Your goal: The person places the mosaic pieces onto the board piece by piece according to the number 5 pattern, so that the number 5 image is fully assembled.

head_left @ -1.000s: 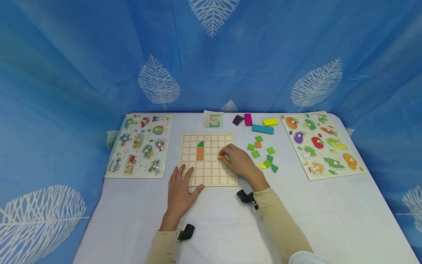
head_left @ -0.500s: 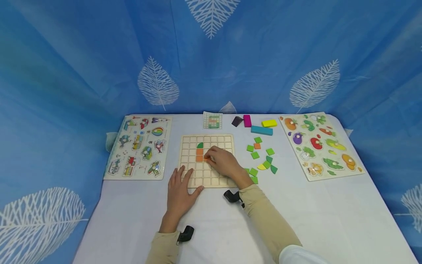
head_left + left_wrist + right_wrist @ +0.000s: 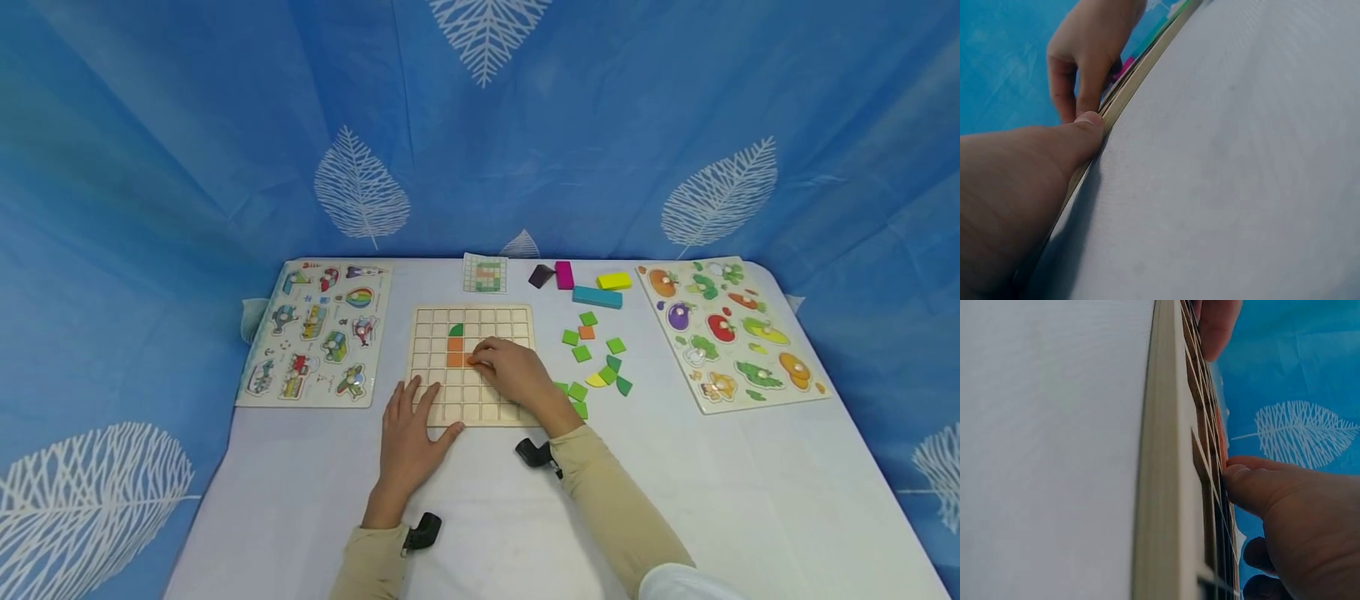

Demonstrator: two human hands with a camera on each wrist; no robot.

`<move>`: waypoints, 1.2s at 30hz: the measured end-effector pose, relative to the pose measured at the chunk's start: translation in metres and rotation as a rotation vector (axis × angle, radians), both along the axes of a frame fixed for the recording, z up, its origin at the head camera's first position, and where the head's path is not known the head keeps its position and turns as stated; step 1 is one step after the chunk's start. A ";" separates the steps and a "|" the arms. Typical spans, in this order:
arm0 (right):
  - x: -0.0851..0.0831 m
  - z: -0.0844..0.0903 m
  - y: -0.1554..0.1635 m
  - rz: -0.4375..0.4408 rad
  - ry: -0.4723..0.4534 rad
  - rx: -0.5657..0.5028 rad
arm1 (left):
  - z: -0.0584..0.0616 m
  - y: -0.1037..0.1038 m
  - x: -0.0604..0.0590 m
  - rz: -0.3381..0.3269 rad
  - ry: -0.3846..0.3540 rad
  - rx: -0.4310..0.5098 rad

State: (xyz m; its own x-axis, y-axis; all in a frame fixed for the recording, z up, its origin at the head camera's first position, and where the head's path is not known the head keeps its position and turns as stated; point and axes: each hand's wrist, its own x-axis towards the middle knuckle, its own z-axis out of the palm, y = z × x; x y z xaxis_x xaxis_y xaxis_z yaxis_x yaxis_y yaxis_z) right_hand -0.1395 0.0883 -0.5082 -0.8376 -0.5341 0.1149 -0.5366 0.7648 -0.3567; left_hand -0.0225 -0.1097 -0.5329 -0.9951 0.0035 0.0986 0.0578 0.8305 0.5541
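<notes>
The right hand (image 3: 513,373) pinches an orange tile (image 3: 472,360) over the grid board (image 3: 510,318), just right of the orange squares (image 3: 454,352). The left hand (image 3: 408,429) lies flat, relaxed, at the board's near left corner.

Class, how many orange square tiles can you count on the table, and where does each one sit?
4: two stacked in the wooden grid board at and, one under the right hand fingertips, one loose among green tiles. Hands may hide more.

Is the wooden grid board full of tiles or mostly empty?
Mostly empty. The board shows one green tile, two orange tiles below it, and another orange piece at the right hand's fingertips.
</notes>
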 end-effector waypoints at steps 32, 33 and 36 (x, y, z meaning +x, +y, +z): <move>0.001 -0.003 0.162 -0.405 -0.156 -0.076 | -0.002 0.001 0.000 0.006 -0.056 0.011; 0.001 -0.002 0.162 -0.404 -0.153 -0.077 | -0.001 0.001 0.000 0.006 -0.056 0.008; 0.002 -0.002 0.163 -0.415 -0.152 -0.073 | -0.001 0.001 0.000 0.007 -0.055 0.006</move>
